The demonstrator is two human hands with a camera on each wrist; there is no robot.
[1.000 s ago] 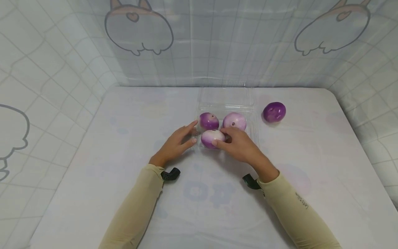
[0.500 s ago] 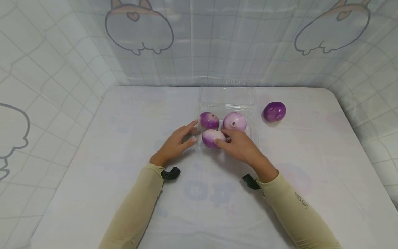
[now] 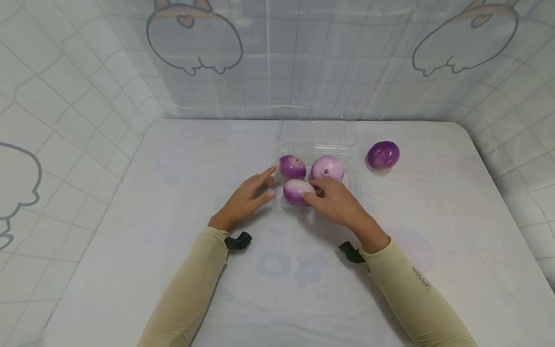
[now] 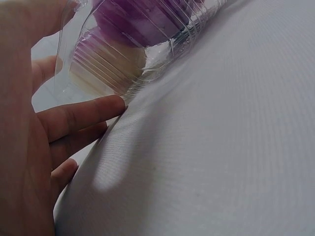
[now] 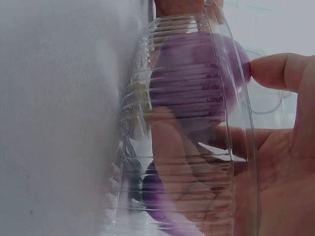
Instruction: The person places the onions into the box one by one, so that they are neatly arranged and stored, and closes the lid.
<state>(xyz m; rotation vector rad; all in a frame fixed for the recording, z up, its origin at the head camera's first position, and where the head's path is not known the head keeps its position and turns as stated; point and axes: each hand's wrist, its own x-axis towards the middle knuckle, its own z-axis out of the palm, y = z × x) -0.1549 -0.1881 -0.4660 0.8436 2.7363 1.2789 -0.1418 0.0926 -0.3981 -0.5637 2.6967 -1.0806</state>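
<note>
A clear plastic clamshell box (image 3: pixel 356 185) lies on the table with its lid (image 3: pixel 315 132) folded back. Inside, my right hand (image 3: pixel 336 200) grips the near purple-and-white onion (image 3: pixel 295 190) at its right side, thumb in front and fingers behind; the right wrist view shows this onion (image 5: pixel 189 73) through the ribbed wall. Beyond it in the box sit a darker purple onion (image 3: pixel 292 167) and a paler one (image 3: pixel 328 166). My left hand (image 3: pixel 244 197) is at the box's left side, fingers extended; in the left wrist view a fingertip (image 4: pixel 115 104) meets the box's lower edge.
Another onion (image 3: pixel 383 155), deep purple, lies on the table to the right of the box. A pale printed cloth (image 3: pixel 269 289) covers the table. White tile-patterned curtains (image 3: pixel 312 62) rise behind it and at both sides.
The near onion has shifted slightly to the right and turned a little in my right hand, its stem spot no longer in sight. The left hand keeps its place.
</note>
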